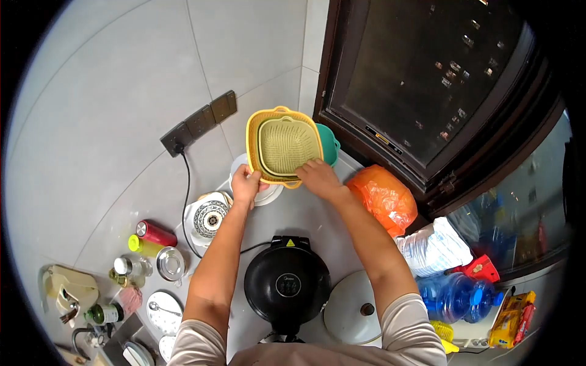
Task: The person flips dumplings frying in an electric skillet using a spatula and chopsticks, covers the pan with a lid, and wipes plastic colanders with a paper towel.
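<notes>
Nested baskets are held up over the back of the counter: a yellow basket (pixel 251 140) outside, with a pale green basket (pixel 287 146) inside it. My left hand (pixel 246 185) grips the lower left corner of the yellow basket, fingers closed on its rim. At the lower right, my right hand (pixel 318 177) has its fingers over the rims of the baskets. Part of a teal basket (pixel 329 145) shows behind them on the right. A white plate (pixel 268 195) lies partly hidden beneath the baskets.
A black round electric appliance (pixel 287 285) stands in front, beside a glass lid (pixel 353 308). An orange bag (pixel 384 198) and a white bag (pixel 434 247) sit at right. Bottles, including a red one (pixel 156 233), stand at left. A power cord (pixel 188 207) runs from the wall sockets.
</notes>
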Available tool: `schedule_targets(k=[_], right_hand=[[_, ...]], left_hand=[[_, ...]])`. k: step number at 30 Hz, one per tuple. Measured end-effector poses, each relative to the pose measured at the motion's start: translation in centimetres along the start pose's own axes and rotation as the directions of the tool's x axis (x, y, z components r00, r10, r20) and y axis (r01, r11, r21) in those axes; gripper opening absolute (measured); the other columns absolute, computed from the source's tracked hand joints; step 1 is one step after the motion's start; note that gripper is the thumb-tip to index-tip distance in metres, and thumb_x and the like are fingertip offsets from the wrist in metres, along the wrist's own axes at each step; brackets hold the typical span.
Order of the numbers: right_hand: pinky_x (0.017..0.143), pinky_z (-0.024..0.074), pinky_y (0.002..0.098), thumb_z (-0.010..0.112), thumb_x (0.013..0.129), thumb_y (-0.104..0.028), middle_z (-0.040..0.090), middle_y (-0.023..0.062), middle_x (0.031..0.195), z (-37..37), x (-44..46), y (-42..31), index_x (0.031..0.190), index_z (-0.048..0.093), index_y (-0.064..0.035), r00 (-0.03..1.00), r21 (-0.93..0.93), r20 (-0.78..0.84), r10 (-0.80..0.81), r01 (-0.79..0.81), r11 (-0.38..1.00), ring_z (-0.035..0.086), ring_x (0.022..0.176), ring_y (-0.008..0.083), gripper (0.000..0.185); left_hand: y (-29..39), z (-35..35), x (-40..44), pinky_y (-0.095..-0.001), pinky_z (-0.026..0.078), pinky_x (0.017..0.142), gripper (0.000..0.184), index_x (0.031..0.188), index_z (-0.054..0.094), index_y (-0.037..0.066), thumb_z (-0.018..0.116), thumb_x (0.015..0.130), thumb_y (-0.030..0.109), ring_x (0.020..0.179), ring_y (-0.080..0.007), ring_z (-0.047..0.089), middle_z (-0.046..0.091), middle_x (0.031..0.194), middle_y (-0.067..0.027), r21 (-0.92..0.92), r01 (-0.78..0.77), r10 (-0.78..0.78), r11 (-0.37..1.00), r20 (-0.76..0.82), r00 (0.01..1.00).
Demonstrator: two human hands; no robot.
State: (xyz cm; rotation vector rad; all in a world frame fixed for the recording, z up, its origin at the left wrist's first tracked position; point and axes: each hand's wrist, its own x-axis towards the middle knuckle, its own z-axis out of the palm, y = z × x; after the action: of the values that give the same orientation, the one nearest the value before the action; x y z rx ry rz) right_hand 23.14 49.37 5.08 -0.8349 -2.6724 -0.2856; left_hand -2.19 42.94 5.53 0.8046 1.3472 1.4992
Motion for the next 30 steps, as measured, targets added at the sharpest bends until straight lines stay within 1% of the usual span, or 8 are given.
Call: schedule_targets(k=[6,9,11,12,16,26,29,30], right_hand=[[0.091,0.0504,0.0401,0.064,0.087,-0.014,0.071,0.0037,0.101,-1.2,0.2,-4.4,0.108,0.071,-0.0119,0.970,0.042,-0.216,0.115,-0.108,0.993,0.065,0.102,0.0251,0.022],[0.091,0.0494,0.0416,0.067,0.092,-0.028,0.074,0.0051,0.099,-1.9,1.4,-6.6,0.101,0.073,-0.0115,0.944,0.342,-0.163,0.288,-0.220,0.914,0.065,0.101,0.0277,0.020],[0.091,0.0484,0.0449,0.070,0.093,-0.042,0.073,0.0054,0.088,-2.3,2.7,-7.8,0.098,0.074,-0.0108,0.896,0.554,0.154,0.417,-0.428,0.715,0.064,0.097,0.0282,0.032],[0.081,0.0508,0.0432,0.073,0.091,-0.051,0.071,0.0071,0.079,-2.0,3.3,-8.4,0.088,0.074,-0.0079,0.877,0.613,0.132,0.461,-0.438,0.658,0.066,0.085,0.0270,0.043],[0.064,0.0502,0.0439,0.077,0.088,-0.051,0.067,0.0118,0.071,-1.8,4.1,-9.4,0.084,0.074,-0.0081,0.905,0.563,0.269,0.329,-0.425,0.709,0.065,0.064,0.0288,0.043],[0.072,0.0533,0.0517,0.071,0.085,-0.034,0.072,0.0155,0.078,-3.3,4.7,-12.3,0.083,0.072,-0.0088,0.937,0.362,0.318,0.147,-0.263,0.894,0.070,0.077,0.0383,0.026],[0.073,0.0547,0.0521,0.068,0.082,-0.029,0.073,0.0126,0.079,-3.0,4.8,-12.5,0.083,0.072,-0.0092,0.953,0.219,0.227,0.200,-0.250,0.943,0.071,0.078,0.0377,0.020],[0.074,0.0551,0.0521,0.069,0.082,-0.030,0.074,0.0102,0.081,-2.7,4.6,-12.5,0.083,0.072,-0.0097,0.977,0.172,0.051,0.209,-0.215,0.961,0.071,0.082,0.0352,0.020]], left_hand=[[0.4,-2.8,-2.3,-0.0303,0.068,0.060,0.011,0.090,0.053,0.001,0.060,0.097,-0.003,0.072,-0.0211,0.074,0.063,0.086,-0.0086,-0.021,0.061,-0.061,0.998,-0.033,0.998],[0.9,-3.1,-3.7,-0.0301,0.067,0.059,0.011,0.090,0.053,0.000,0.061,0.096,-0.003,0.072,-0.0208,0.074,0.065,0.087,-0.0100,0.004,0.035,-0.035,0.999,-0.024,0.999],[0.8,-3.1,-4.5,-0.0302,0.067,0.059,0.011,0.091,0.053,0.001,0.062,0.096,-0.004,0.073,-0.0206,0.074,0.066,0.090,-0.0117,0.040,0.037,-0.037,0.998,-0.013,0.999],[0.7,-3.0,-4.9,-0.0307,0.067,0.060,0.011,0.092,0.054,0.002,0.062,0.096,-0.003,0.073,-0.0205,0.074,0.067,0.091,-0.0125,0.035,0.033,-0.033,0.999,0.006,0.999],[0.2,-4.1,-6.0,-0.0312,0.067,0.060,0.010,0.093,0.054,0.004,0.061,0.098,-0.002,0.074,-0.0201,0.073,0.068,0.094,-0.0124,0.008,0.061,-0.062,0.998,0.035,0.997],[-0.4,-5.7,-8.2,-0.0321,0.066,0.059,0.008,0.094,0.056,0.004,0.062,0.099,0.001,0.071,-0.0193,0.072,0.066,0.092,-0.0092,0.039,0.149,-0.151,0.988,0.051,0.987],[-0.7,-5.9,-8.1,-0.0332,0.066,0.060,0.009,0.093,0.055,0.004,0.061,0.098,0.000,0.070,-0.0198,0.071,0.065,0.089,-0.0087,-0.070,0.161,-0.159,0.985,0.033,0.987],[-0.6,-6.0,-8.0,-0.0332,0.066,0.060,0.009,0.093,0.055,0.004,0.061,0.098,0.000,0.070,-0.0198,0.071,0.065,0.089,-0.0087,-0.073,0.162,-0.160,0.984,0.032,0.987]])
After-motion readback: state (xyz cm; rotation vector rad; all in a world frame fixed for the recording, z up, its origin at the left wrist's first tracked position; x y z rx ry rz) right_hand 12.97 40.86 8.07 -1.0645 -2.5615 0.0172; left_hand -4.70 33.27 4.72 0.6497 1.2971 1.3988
